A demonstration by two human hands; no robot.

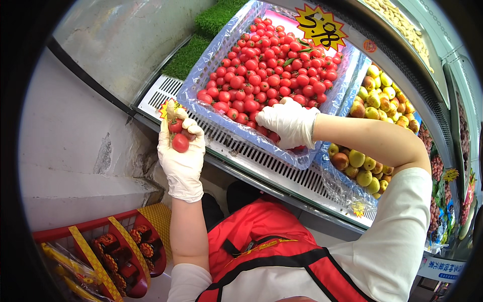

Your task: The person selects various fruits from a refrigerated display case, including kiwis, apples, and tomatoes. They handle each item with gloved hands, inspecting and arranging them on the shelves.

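Note:
My left hand (182, 151), in a pale glove, is palm up beside the near left corner of a blue plastic crate (241, 134). Several small red tomatoes (180, 143) lie in its palm and curled fingers. In the near part of the crate, my right hand (288, 120), gloved too, reaches down into the heap of cherry tomatoes (260, 75). Its fingertips are hidden among them, so I cannot tell whether it grips any. Clear plastic film lines the crate, and a few green leaves lie on the heap.
Green-brown jujubes (364, 177) fill a blue crate at the right. A slotted metal shelf edge (249, 151) runs in front. A yellow price sign (320, 27) stands behind the tomatoes, artificial grass (188, 56) at the left. A red rack with jars (143, 264) stands low at the left.

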